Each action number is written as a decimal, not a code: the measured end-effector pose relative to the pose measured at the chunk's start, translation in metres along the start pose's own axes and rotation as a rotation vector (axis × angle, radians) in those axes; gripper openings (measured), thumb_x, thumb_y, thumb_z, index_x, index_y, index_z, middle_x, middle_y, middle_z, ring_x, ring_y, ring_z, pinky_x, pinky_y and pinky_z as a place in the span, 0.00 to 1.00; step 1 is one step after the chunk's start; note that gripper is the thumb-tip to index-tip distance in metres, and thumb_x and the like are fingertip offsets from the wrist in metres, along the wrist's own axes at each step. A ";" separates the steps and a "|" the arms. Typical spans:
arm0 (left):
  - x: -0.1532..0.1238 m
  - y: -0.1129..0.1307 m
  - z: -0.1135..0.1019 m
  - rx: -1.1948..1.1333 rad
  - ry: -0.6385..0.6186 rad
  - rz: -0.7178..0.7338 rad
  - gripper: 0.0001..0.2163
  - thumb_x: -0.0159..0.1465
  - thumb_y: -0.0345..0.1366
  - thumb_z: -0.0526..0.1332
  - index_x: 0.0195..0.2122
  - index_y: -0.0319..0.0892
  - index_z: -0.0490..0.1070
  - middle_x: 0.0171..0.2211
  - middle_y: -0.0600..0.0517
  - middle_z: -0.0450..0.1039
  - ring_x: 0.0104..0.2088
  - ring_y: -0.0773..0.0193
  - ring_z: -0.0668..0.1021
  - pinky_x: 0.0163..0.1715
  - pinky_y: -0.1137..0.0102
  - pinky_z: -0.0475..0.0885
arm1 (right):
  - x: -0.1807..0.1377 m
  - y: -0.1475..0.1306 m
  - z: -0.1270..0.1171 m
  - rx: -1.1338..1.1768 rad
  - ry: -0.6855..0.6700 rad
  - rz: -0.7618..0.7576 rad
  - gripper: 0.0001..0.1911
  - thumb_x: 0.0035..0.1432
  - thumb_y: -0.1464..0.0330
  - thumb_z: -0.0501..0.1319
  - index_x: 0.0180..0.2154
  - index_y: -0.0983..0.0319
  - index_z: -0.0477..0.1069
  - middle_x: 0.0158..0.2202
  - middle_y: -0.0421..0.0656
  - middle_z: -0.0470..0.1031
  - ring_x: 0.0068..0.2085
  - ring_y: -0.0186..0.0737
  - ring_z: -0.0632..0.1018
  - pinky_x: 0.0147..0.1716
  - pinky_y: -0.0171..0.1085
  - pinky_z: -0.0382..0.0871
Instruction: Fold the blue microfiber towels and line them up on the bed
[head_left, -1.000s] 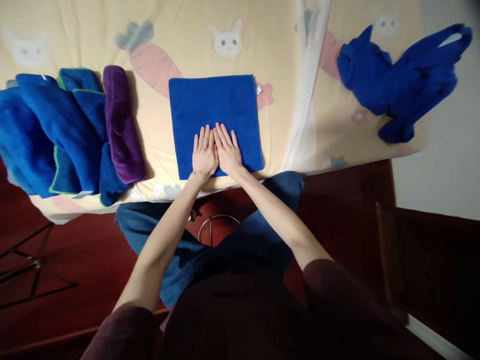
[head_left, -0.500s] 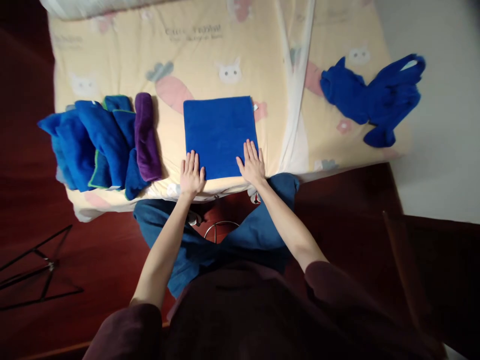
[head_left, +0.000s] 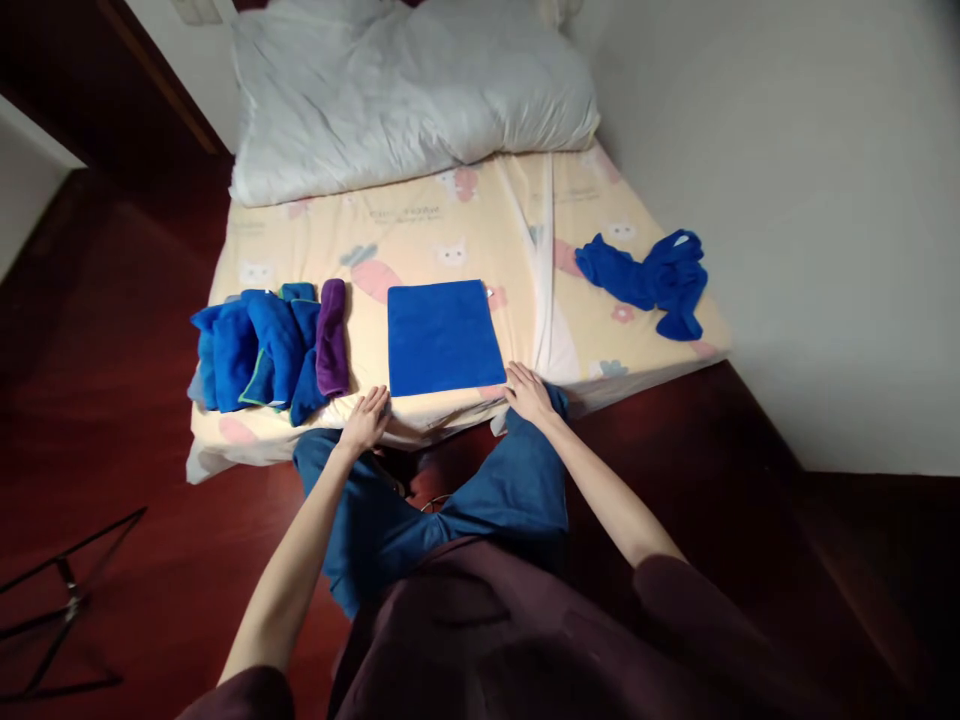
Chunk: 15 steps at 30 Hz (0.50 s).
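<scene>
A folded blue towel (head_left: 444,336) lies flat near the front edge of a bed with a yellow cartoon-print sheet (head_left: 420,230). My left hand (head_left: 365,420) rests open on the bed's edge, just left of the towel's near corner. My right hand (head_left: 529,392) lies open at the towel's near right corner, fingers flat on the sheet. Neither hand holds anything.
Several rolled blue towels (head_left: 251,345) and a purple one (head_left: 331,336) lie at the left of the bed. A crumpled blue towel (head_left: 654,278) sits at the right. A white pillow (head_left: 405,90) is at the head. A white wall stands right; dark red floor surrounds the bed.
My hands slid apart from the towel's middle to its near corners, then off toward the bed's edge. The view pulled back and up, showing the whole bed and pillow.
</scene>
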<state>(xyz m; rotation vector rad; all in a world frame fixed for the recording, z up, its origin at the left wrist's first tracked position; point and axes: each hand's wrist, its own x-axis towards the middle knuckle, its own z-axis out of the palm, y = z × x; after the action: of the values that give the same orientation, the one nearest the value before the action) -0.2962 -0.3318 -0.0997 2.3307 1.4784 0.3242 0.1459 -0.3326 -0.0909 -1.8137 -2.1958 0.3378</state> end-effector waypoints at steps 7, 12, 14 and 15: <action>0.017 -0.002 -0.009 -0.055 0.138 0.130 0.25 0.72 0.39 0.53 0.69 0.38 0.64 0.72 0.40 0.59 0.73 0.49 0.61 0.72 0.49 0.61 | -0.002 0.014 -0.004 0.159 0.135 -0.261 0.28 0.67 0.71 0.56 0.66 0.65 0.70 0.69 0.51 0.68 0.71 0.47 0.68 0.71 0.52 0.63; 0.048 0.010 0.008 -0.127 0.052 0.208 0.23 0.69 0.34 0.51 0.64 0.42 0.71 0.69 0.43 0.66 0.71 0.53 0.66 0.72 0.50 0.61 | 0.028 0.008 0.004 0.192 0.000 -0.334 0.27 0.65 0.74 0.57 0.64 0.60 0.73 0.67 0.50 0.70 0.69 0.49 0.70 0.69 0.56 0.65; 0.057 0.010 0.015 -0.155 0.050 0.190 0.23 0.67 0.33 0.53 0.61 0.42 0.74 0.66 0.43 0.69 0.69 0.53 0.69 0.72 0.49 0.61 | 0.035 0.007 0.006 0.212 -0.021 -0.306 0.29 0.62 0.77 0.57 0.63 0.60 0.74 0.66 0.49 0.72 0.68 0.49 0.71 0.68 0.56 0.66; 0.060 0.010 0.018 -0.170 0.072 0.169 0.23 0.65 0.32 0.54 0.60 0.42 0.75 0.65 0.43 0.71 0.68 0.53 0.70 0.72 0.49 0.61 | 0.037 0.007 0.007 0.226 -0.025 -0.289 0.30 0.61 0.78 0.57 0.63 0.60 0.74 0.65 0.49 0.73 0.68 0.49 0.72 0.68 0.55 0.67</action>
<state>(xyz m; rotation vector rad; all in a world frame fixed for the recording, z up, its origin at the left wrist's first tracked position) -0.2553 -0.2843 -0.1115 2.3314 1.2346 0.5621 0.1433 -0.2950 -0.0977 -1.3614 -2.2892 0.5226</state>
